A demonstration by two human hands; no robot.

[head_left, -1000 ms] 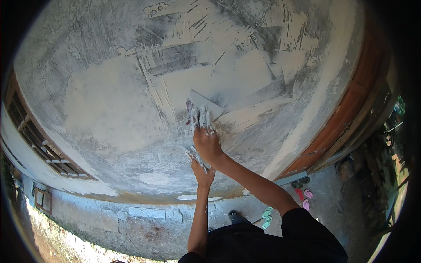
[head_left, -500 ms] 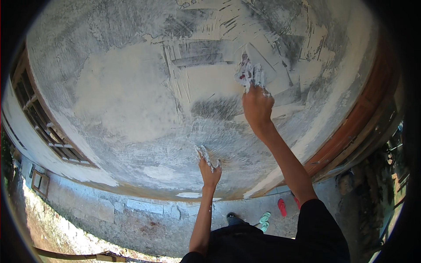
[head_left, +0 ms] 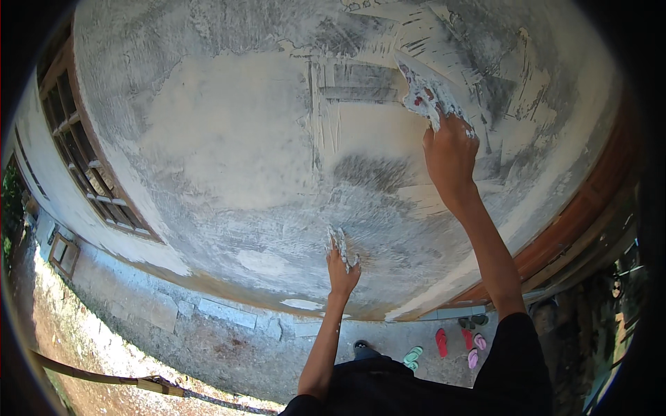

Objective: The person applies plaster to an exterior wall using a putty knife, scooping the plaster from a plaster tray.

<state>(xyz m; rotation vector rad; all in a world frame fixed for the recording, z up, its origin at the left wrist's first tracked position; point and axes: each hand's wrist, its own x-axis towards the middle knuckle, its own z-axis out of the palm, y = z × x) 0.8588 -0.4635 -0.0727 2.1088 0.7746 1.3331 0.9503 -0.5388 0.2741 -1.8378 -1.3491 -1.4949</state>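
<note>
My right hand (head_left: 452, 156) is closed around a putty knife (head_left: 424, 93) thickly smeared with white putty and a few reddish spots. Its blade lies against the upper right part of the wall (head_left: 229, 125), among streaks and ridges of spread cream putty. Lower down, near the middle, my left hand (head_left: 343, 267) is at the grey wall surface with its fingers stretched out and the thumb apart. White putty coats those fingers; I cannot make out any tool in them.
A brown-framed window (head_left: 90, 152) is set in the wall on the left, and a reddish-brown wooden frame (head_left: 555, 232) runs down the right. Below lies a concrete walkway (head_left: 229, 347) with red sandals (head_left: 442, 342), green ones (head_left: 413, 357) and pink ones (head_left: 473, 357). A pole (head_left: 149, 385) crosses the lower left.
The view has shifted, so the wall sits further right in the picture. The putty knife has turned in my right hand, its blade now seen more edge-on. My left hand keeps its place on the wall.
</note>
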